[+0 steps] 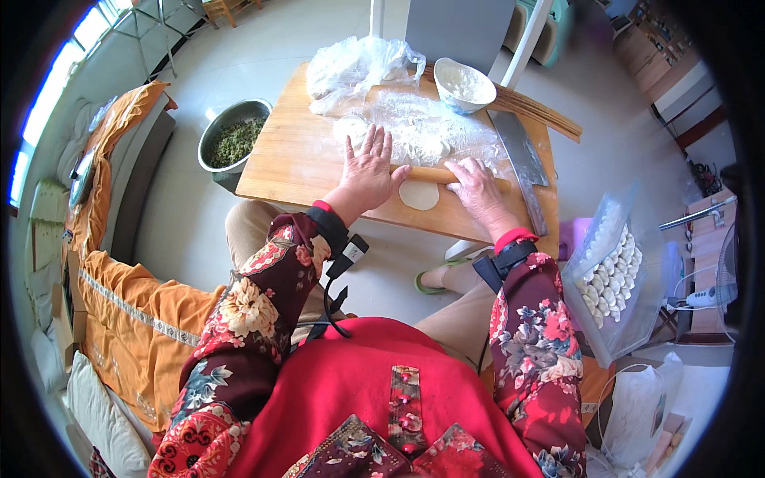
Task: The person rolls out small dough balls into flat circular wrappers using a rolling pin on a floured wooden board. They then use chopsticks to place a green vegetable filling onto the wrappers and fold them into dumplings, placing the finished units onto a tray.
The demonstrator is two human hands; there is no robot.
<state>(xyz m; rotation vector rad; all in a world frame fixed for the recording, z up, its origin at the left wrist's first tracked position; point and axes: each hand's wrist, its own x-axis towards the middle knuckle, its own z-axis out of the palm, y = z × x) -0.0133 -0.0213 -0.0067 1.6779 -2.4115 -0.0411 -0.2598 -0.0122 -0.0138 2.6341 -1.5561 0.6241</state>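
Note:
A wooden rolling pin [427, 174] lies across the near part of a floured wooden board [287, 161]. My right hand [478, 188] grips its right part. My left hand [370, 173] is flat with fingers spread, its thumb by the pin's left end; the palm hides whether the pin runs beneath it. A thin round dough wrapper [419, 196] lies just on the near side of the pin. Beyond my left fingertips is a pale dough piece [351, 127], partly covered by them. White flour [412, 116] and more floured dough [433, 149] spread behind the pin.
A cleaver [519, 146] lies on the board's right. Behind are a flour bowl [463, 89], bamboo sticks [535, 110] and a plastic bag [358, 69]. A metal basin [209, 152] of chopped greens stands left; a clear container [648, 316] of dumplings [609, 281] stands right.

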